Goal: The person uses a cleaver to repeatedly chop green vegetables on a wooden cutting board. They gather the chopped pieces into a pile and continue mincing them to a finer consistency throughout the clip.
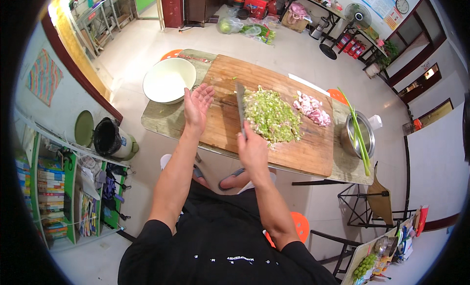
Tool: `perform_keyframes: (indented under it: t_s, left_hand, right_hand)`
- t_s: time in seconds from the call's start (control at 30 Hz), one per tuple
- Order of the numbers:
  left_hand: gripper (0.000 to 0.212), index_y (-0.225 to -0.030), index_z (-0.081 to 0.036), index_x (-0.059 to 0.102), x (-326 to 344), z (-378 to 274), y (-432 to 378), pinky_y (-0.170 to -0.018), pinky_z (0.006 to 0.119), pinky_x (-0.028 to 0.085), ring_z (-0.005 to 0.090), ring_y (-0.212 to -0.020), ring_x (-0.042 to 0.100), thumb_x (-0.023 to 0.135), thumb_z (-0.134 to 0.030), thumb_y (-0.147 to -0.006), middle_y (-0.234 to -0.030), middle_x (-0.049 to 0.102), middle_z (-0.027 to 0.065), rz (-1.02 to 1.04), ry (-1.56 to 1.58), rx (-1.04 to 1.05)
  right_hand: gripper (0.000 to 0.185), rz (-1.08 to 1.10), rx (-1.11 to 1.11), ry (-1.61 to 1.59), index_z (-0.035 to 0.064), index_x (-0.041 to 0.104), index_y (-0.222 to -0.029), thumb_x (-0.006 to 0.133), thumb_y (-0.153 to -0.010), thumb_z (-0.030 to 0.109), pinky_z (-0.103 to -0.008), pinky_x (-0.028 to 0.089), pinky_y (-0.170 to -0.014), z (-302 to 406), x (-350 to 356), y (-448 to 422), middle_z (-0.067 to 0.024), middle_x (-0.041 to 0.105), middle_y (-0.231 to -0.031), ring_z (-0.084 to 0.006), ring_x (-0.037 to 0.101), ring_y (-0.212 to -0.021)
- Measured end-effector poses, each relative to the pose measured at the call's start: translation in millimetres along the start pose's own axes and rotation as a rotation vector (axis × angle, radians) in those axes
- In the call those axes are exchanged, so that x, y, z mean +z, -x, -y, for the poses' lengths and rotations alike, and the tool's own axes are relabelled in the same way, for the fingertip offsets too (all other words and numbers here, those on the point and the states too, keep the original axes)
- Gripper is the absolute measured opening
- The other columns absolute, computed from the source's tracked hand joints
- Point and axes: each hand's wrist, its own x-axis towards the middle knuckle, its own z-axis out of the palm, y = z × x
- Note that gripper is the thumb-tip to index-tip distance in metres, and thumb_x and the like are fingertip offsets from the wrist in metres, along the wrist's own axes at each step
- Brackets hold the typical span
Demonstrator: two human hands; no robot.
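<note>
My right hand (253,145) grips the handle of a kitchen cleaver (240,105), its blade on edge along the left side of a heap of chopped green vegetable and meat (273,114). The heap lies spread on a large wooden cutting board (220,123). To its right is a smaller pile of pink raw meat pieces (312,109). My left hand (198,103) is raised over the board's left edge, palm up and fingers apart, with nothing in it. Beyond that hand stands a wide white bowl (169,79); no contents can be made out in it.
The board rests on a wood-patterned table (161,116). A steel bowl (347,138) with green onion stalks (357,132) across it stands at the right end, beside a white cup (375,121). Orange stools (300,226) and a folding chair (380,200) surround the table. A lined bin (106,136) stands left.
</note>
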Motion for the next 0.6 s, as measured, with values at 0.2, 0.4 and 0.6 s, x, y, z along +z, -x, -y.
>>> perform_keyframes:
  t_s: [0.2, 0.4, 0.6]
  left_hand:
    - [0.075, -0.143, 0.0, 0.051, 13, 27, 2, -0.109, 0.036, 0.045, 0.026, -0.127, 0.061, 0.025, -0.063, -0.111, -0.135, 0.063, 0.0148, 0.037, -0.068, -0.024]
    - [0.072, -0.143, -0.001, 0.052, 25, 52, 1, -0.109, 0.037, 0.045, 0.0254, -0.128, 0.061, 0.026, -0.061, -0.112, -0.136, 0.064, 0.0137, 0.102, -0.166, -0.042]
    - [0.069, -0.143, -0.003, 0.053, 35, 68, 2, -0.109, 0.037, 0.045, 0.0246, -0.127, 0.062, 0.027, -0.06, -0.112, -0.135, 0.064, 0.013, 0.139, -0.197, -0.057]
  right_hand:
    - [0.021, 0.11, 0.665, -0.935, 0.0037, 0.065, -0.109, 0.059, -0.107, 0.023, -0.0276, 0.047, -0.041, -64, -67, -21, -0.0026, 0.061, -0.068, -0.011, 0.056, -0.046]
    - [0.024, 0.096, 0.781, -0.82, 0.0042, 0.065, -0.105, 0.057, -0.108, 0.026, -0.0284, 0.047, -0.04, -130, -95, -7, -0.0026, 0.063, -0.069, -0.0103, 0.057, -0.047]
    - [0.023, 0.016, 0.703, -0.903, 0.0029, 0.066, -0.11, 0.058, -0.109, 0.025, -0.0273, 0.045, -0.04, -133, -113, 14, -0.0037, 0.062, -0.07, -0.0111, 0.055, -0.045]
